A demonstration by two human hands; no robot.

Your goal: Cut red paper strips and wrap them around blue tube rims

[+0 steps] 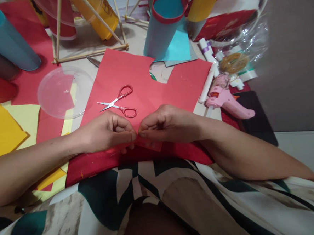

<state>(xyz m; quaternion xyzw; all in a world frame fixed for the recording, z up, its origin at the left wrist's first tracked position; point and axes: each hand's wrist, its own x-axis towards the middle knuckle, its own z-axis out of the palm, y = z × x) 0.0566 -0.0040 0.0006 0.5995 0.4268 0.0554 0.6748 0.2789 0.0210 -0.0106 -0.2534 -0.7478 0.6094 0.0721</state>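
My left hand [107, 133] and my right hand [168, 125] meet over the near part of a large red paper sheet [145, 97]. Thumb and fingers are pinched on both hands, with the fingertips almost touching. Whatever sits between them is too small or too hidden to make out. A bit of red paper [153, 144] shows just below the fingertips; I cannot tell if it is held or belongs to the sheet. Small scissors [116, 103] with red handles lie spread on the sheet, just beyond my left hand. The sheet's far edge has a cut-out.
A pink glue gun [229, 102] and white glue sticks [206, 82] lie at right. Behind stand a blue paper cylinder [157, 36] with a red rim and a wooden stick frame [89, 54]. At left are a clear plastic lid [57, 91], another blue cylinder [14, 41] and yellow paper [3, 130].
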